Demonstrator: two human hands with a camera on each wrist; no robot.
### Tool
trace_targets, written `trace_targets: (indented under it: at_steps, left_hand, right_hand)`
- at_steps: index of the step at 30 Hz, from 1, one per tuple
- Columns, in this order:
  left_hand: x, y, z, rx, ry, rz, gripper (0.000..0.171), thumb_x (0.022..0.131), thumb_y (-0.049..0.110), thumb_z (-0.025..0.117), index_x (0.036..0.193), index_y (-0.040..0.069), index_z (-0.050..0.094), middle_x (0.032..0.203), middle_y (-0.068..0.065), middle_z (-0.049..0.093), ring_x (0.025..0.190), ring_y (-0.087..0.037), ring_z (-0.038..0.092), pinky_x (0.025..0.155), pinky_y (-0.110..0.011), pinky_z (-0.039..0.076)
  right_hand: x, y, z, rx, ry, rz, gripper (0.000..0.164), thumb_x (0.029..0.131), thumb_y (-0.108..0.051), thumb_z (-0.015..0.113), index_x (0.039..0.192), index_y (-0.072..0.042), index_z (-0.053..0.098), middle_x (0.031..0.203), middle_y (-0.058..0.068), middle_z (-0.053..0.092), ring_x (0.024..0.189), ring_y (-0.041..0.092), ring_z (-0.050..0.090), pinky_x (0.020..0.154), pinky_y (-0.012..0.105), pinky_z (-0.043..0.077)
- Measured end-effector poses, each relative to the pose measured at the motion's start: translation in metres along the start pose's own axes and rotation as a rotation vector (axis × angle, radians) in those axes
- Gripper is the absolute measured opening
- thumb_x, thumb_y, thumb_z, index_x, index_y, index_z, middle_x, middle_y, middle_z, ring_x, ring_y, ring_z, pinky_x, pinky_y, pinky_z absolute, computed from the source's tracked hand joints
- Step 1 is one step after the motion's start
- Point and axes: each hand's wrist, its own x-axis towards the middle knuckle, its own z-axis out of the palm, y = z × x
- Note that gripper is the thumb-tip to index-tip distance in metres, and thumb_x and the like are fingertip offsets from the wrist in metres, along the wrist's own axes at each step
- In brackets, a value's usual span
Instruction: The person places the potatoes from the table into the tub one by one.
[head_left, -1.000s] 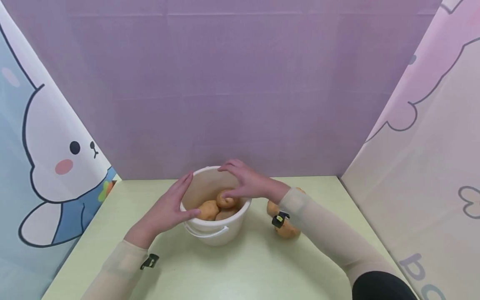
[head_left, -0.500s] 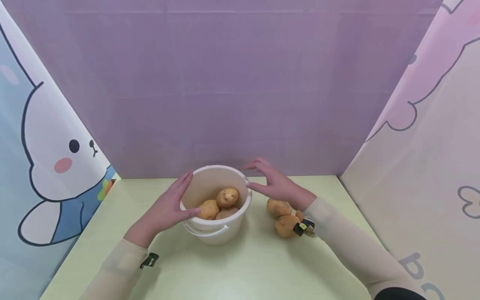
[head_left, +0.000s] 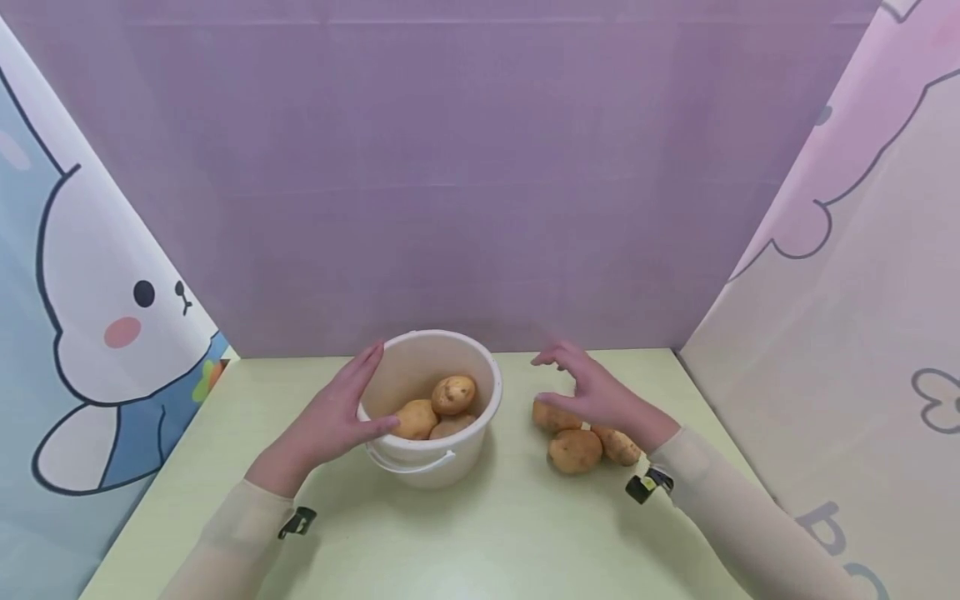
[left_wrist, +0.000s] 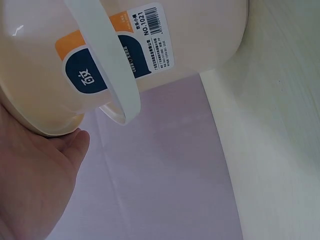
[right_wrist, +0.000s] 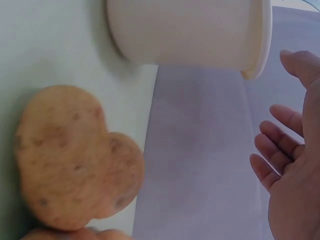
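Note:
A white bucket [head_left: 450, 462] with a white handle stands on the table, three potatoes [head_left: 454, 395] inside it. My left hand [head_left: 333, 421] holds its left rim, thumb over the front edge and fingers along the outer side; in the left wrist view fingertips [left_wrist: 77, 147] show at the rim. My right hand [head_left: 600, 396] hovers to the bucket's right with fingers spread and nothing in them. It is over three loose potatoes [head_left: 575, 451], partly covering the rear one. Two of these potatoes [right_wrist: 65, 155] loom large in the right wrist view.
The pale yellow-green table [head_left: 465, 542] meets a purple cloth wall [head_left: 480, 183] close behind the bucket. Printed panels rise at both sides: a cartoon rabbit panel [head_left: 112, 275] on the left, a pink and white one [head_left: 840, 333] on the right.
My right hand has let go of a potato inside the bucket, drawn out over the rim and moved right above the loose potatoes. The left hand has stayed at the rim.

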Motion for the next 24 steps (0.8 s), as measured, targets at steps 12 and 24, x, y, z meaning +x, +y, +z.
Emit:
trace_targets:
  at_steps: [12,24]
  left_hand:
    - [0.000,-0.003,0.001,-0.001,0.014,0.018,0.119,0.092,0.058,0.085,0.177,0.007,0.019,0.182,-0.020,0.022,0.165,-0.048,0.025,0.126,-0.073,0.030]
    - [0.000,-0.004,0.002,0.000,0.008,0.006,0.118,0.093,0.056,0.085,0.178,0.008,0.018,0.182,-0.018,0.021,0.165,-0.047,0.025,0.126,-0.072,0.030]
  right_hand:
    - [-0.040,0.014,0.011,-0.046,-0.056,0.080,0.054,0.091,-0.033,0.095,0.135,-0.018,0.069,0.140,-0.001,0.064,0.134,0.021,0.054,0.115,0.053,0.047]
    - [-0.064,0.028,0.026,-0.042,-0.014,-0.033,0.042,0.088,-0.016,0.096,0.123,-0.014,0.072,0.117,0.013,0.065,0.110,0.033,0.059,0.096,0.044,0.054]
